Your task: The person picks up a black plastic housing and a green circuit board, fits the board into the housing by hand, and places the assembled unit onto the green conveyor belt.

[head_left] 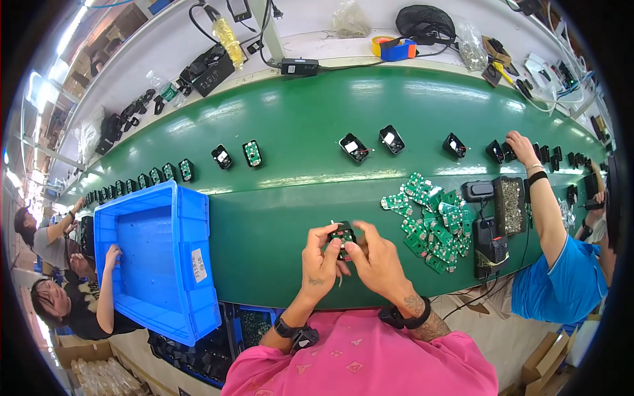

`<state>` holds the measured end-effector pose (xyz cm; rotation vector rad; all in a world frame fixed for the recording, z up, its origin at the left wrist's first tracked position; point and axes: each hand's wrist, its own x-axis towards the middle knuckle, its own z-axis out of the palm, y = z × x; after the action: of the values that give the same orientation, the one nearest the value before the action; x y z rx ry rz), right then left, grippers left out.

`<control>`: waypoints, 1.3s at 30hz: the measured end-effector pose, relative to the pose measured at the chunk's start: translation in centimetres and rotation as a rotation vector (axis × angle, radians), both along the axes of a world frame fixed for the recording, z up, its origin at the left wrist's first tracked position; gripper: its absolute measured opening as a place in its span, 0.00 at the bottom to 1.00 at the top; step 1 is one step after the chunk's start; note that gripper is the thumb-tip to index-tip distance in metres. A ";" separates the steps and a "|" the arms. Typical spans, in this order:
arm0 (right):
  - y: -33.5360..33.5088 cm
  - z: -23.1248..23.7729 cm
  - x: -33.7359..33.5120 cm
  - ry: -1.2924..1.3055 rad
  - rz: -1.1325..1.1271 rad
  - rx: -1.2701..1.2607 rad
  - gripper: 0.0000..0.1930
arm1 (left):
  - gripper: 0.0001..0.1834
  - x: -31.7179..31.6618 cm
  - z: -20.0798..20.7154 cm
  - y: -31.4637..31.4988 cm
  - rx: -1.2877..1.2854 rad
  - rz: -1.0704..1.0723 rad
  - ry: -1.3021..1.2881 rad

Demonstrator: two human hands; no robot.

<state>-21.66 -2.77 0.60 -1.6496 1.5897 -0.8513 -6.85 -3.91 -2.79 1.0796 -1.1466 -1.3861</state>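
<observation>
A small black plastic housing [343, 226] with a green circuit board [341, 236] in its opening is held in front of my chest, over the near edge of the bench. My left hand [319, 259] is closed round its left side, thumb on the board. From the other side my right hand [378, 259] grips it, thumb pressed on the board and index finger smeared by motion. A thin pale strip or wire hangs under the housing. To the right of my hands lies a heap of loose green circuit boards [441, 228].
A large blue bin [210, 264] stands left on the green bench [284, 218]. Beyond my hands, black housings [354, 148] sit in a spaced row. A black box of small metal parts [509, 206] and a black device [490, 245] stand right. Co-workers' arms reach in from both sides.
</observation>
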 end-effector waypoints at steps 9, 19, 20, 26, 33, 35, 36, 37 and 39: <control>-0.5 -1.2 0.9 -0.338 -0.009 -0.076 0.20 | 0.16 0.0 0.7 -0.5 0.062 -0.044 -0.046; -0.9 -3.4 1.1 -0.306 -0.023 -0.259 0.17 | 0.18 -0.3 1.1 -0.7 -0.022 -0.053 -0.234; -0.9 -3.4 1.1 -0.306 -0.023 -0.260 0.17 | 0.18 -0.3 0.9 -0.7 -0.022 -0.053 -0.234; -1.0 -3.7 1.1 -0.359 -0.014 -0.265 0.17 | 0.17 -0.3 0.3 -0.5 -0.255 0.020 -0.368; -1.5 -4.2 1.0 -0.403 -0.046 -0.187 0.18 | 0.17 -0.6 -0.4 -1.2 -0.191 0.008 -0.313; -1.7 -3.8 1.0 -0.439 -0.063 -0.122 0.18 | 0.18 -0.5 -0.4 -1.8 -0.161 -0.006 -0.307; -1.9 -3.5 1.0 -0.440 -0.080 -0.039 0.18 | 0.18 -0.3 -0.4 -2.7 -0.105 0.013 -0.253; -1.9 -3.3 0.6 -0.435 -0.102 0.044 0.18 | 0.19 -0.1 -0.7 -3.8 -0.047 0.028 -0.194; -1.6 -3.4 -0.9 -0.417 -0.087 0.026 0.18 | 0.21 1.7 -1.1 -7.7 0.075 0.020 -0.200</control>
<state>-22.60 -4.36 -2.79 -1.2864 1.3782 -1.1303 -5.18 -11.61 -3.87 1.3032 -1.2307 -1.3365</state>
